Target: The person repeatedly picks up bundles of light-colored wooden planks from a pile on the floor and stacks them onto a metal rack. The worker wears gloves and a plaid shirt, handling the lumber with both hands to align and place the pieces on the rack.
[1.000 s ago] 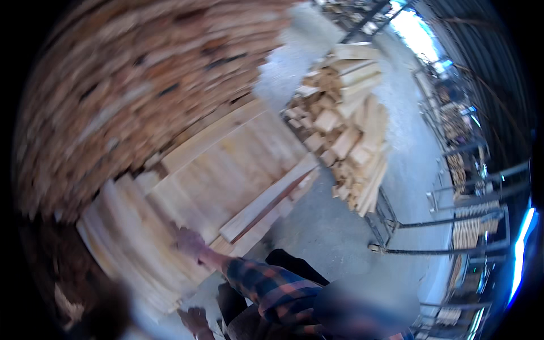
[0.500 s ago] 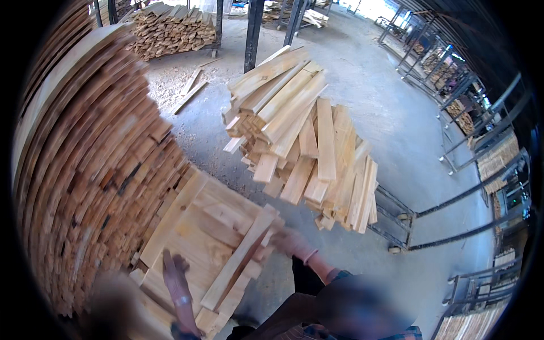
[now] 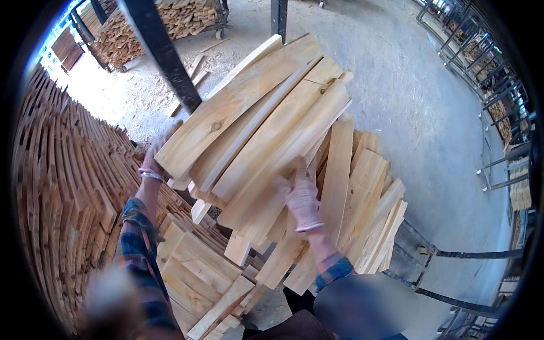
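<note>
A heap of pale sawn boards lies in front of me, with a wide knotted board [image 3: 238,107] on top at the far left. My left hand [image 3: 152,157], gloved, is closed around the near left end of that board; its fingers are partly hidden behind the edge. On the heap's near side my right hand [image 3: 304,205], also gloved, is slightly blurred. Its fingers are apart and touch or hover over a pale plank [image 3: 266,195]; contact cannot be made out. Nearer me, a lower stack of boards [image 3: 201,266] carries a loose narrow board [image 3: 222,309] along its right side.
A tall stack of brown boards [image 3: 73,187] rises along my left. Beyond the heap stands a dark metal post [image 3: 161,56], with another wood pile [image 3: 133,34] behind it. Metal cart rails [image 3: 476,255] lie to the right. Sawdust and scraps cover part of the floor.
Both hands have moved forward from the lower stack to the heap of boards. The left now grips the wide board's end; the right is over the planks. The view has shifted too.
</note>
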`<move>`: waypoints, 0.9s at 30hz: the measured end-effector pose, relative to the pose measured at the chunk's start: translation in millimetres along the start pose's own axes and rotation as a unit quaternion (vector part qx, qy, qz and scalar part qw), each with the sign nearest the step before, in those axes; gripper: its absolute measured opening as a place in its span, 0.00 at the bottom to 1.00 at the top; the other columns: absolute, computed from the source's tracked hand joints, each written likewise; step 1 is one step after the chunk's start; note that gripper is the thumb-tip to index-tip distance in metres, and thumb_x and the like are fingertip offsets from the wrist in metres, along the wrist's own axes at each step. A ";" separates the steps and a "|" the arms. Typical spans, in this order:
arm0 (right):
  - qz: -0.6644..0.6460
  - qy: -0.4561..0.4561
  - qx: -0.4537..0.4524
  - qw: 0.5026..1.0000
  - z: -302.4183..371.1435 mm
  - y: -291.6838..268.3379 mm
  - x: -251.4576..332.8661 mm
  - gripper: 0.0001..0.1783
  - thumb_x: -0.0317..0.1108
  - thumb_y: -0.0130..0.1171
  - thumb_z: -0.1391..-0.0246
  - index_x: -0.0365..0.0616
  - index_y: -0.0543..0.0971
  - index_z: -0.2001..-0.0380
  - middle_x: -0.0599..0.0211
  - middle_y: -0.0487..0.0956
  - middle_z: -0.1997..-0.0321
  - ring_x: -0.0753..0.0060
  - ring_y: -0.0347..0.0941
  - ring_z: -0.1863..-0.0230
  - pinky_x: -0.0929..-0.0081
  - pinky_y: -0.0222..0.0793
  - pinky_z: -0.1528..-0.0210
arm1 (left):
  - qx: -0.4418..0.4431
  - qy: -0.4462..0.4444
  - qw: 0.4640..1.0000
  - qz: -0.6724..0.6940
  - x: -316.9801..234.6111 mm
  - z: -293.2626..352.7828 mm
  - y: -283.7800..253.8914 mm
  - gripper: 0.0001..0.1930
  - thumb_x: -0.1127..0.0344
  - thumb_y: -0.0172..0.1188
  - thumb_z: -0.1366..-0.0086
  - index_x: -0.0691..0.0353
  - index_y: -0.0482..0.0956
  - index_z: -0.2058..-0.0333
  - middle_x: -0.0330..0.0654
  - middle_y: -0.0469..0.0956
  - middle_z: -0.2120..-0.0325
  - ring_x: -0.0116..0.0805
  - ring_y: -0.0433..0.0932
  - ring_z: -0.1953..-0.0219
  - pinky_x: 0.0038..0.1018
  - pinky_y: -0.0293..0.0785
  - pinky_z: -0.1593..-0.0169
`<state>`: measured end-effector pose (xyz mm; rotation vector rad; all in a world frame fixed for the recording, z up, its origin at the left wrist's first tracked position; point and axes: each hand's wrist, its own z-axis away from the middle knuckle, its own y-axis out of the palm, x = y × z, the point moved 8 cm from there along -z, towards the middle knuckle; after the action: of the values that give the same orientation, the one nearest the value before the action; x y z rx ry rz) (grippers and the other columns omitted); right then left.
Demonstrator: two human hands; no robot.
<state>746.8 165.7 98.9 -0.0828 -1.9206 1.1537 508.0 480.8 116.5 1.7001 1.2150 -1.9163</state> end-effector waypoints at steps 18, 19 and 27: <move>-0.368 0.205 0.134 0.897 -4.6 -12.4 -1.2 0.52 0.58 0.60 0.50 0.36 0.51 0.33 0.49 0.70 0.41 0.57 0.66 0.41 0.69 0.58 0.37 | 0.180 -0.054 0.967 -0.173 -116.8 97.4 104.2 0.34 0.56 0.51 0.34 0.66 0.51 0.35 0.52 0.72 0.49 0.43 0.80 0.61 0.32 0.80 0.65; -0.498 0.200 0.074 0.841 -1.6 -24.4 4.9 0.51 0.57 0.60 0.49 0.38 0.51 0.32 0.52 0.69 0.39 0.61 0.65 0.40 0.70 0.58 0.37 | 0.139 -0.027 0.977 -0.161 -117.3 116.1 116.6 0.40 0.50 0.56 0.38 0.65 0.51 0.35 0.53 0.71 0.50 0.44 0.80 0.63 0.33 0.79 0.65; -0.438 0.218 0.135 0.862 -17.0 -25.1 5.4 0.49 0.40 0.61 0.53 0.40 0.50 0.32 0.49 0.77 0.49 0.65 0.72 0.45 0.75 0.63 0.44 | 0.003 -0.093 0.994 0.062 -129.9 116.7 160.3 0.54 0.44 0.71 0.58 0.66 0.57 0.37 0.54 0.62 0.45 0.47 0.72 0.48 0.40 0.75 0.50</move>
<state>764.2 165.6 124.3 0.5821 -1.1399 0.6686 576.4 259.6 167.2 1.5213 1.0123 -1.9543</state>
